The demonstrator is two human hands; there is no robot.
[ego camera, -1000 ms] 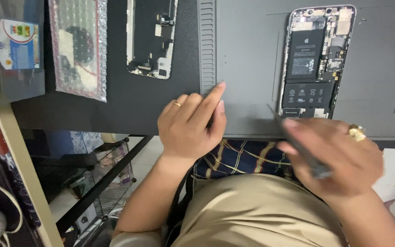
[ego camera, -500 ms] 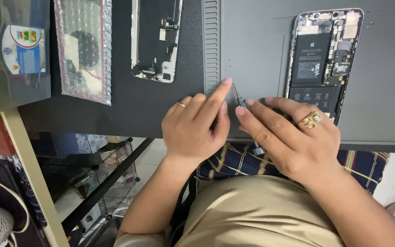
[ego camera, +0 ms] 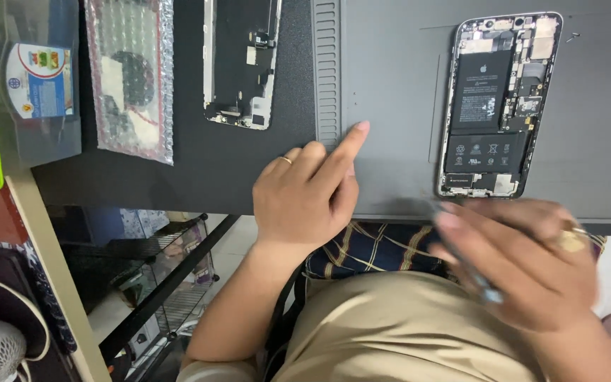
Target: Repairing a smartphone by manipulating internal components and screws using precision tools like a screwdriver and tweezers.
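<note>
Green plastic edges the far left of the frame, beside a clear lidded box and a bubble-wrap pouch lying on the dark counter. Right of these, in the upper middle, lies a detached phone screen panel, face down. Below it the left hand rests at the counter's near edge, holding nothing, its forefinger stretched out and pressing the grey work mat just by the mat's ribbed strip. In the upper right of the frame the opened phone lies flat on the mat, battery and boards bared. Under it the right hand is motion-blurred; it seems closed on a thin tool, though the grip itself cannot be told for certain. A hand moving that fast near bared parts could, I judge, drive the tip into the battery or snag a flex cable; any tiny loose screws on the mat could also be swept off the edge.
</note>
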